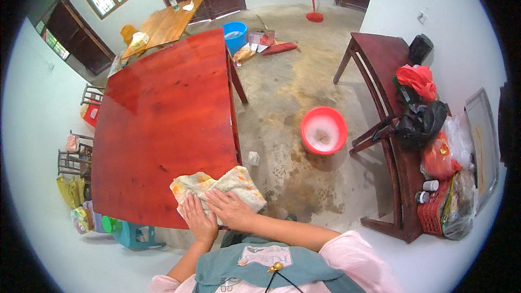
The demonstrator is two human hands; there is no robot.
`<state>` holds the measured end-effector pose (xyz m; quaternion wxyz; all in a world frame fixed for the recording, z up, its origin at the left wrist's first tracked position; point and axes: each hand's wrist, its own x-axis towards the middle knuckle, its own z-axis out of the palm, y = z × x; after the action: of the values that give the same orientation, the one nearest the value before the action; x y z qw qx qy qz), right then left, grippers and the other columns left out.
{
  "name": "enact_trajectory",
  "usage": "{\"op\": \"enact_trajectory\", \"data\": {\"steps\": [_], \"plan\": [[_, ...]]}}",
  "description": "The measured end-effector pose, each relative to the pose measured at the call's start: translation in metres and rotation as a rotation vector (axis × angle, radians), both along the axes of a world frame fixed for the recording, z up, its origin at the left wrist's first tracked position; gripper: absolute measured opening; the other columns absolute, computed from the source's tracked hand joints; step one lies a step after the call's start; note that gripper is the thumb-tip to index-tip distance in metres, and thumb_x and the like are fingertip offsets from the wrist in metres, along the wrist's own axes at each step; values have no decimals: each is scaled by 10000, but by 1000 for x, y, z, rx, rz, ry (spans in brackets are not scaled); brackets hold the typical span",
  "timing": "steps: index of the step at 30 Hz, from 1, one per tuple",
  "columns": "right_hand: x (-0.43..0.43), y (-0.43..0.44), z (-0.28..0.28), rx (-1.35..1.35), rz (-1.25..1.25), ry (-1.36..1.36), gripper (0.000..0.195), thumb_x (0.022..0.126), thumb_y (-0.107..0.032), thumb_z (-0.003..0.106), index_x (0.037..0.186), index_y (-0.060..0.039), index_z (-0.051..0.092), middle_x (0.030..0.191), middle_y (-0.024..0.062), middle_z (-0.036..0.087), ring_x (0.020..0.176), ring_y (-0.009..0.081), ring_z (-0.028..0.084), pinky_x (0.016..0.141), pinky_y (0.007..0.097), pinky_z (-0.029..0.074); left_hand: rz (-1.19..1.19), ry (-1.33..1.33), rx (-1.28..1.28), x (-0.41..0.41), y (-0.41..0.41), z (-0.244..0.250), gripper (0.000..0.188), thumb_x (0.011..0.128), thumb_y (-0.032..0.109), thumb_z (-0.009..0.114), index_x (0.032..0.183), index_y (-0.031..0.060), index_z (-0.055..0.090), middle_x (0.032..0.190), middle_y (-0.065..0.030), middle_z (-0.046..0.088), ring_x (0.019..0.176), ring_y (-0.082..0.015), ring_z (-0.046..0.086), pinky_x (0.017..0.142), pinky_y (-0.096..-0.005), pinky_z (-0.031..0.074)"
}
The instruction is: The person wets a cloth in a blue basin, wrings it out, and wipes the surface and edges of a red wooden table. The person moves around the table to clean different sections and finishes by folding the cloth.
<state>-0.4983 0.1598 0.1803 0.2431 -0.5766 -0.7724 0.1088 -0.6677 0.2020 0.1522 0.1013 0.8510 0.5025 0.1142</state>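
A white towel with orange and yellow patches [244,177] lies bunched over the near right corner of a glossy red wooden table [163,110]. Part of it hangs past the table's edge. My left hand [198,217] rests flat on the towel, fingers pointing away from me. Beside it, my right hand [230,209] presses on the cloth with its palm down and fingers stretched out. Neither hand is curled around the towel. The tabletop shines as if wet.
A red basin of foamy water [324,130] stands on the stained concrete floor, right of the table. Farther right, dark wooden benches [378,53] carry bags and a red basket [433,211]. A blue tub [235,34] and a red broom [314,17] are farther back. Small chairs [75,158] line the left.
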Motion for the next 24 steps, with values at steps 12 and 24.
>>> {"op": "enact_trajectory", "data": {"steps": [12,24], "plan": [[20,-7,1,48,33,115,451,833,-188,594,1253,-23,587,1455,172,445,1377,301,384,1023,450,350,-50,18,18,10,-5,17,700,817,248,513,1431,-48,353,1531,-237,299,1435,-406,236,1175,-530,141],[53,15,-9,-10,337,206,515,792,-157,629,1269,24,553,1457,207,424,1377,331,373,1025,441,351,25,90,-13,19,-16,12,722,811,264,533,1427,-54,332,1531,-247,283,1438,-421,217,1168,-555,133]]}}
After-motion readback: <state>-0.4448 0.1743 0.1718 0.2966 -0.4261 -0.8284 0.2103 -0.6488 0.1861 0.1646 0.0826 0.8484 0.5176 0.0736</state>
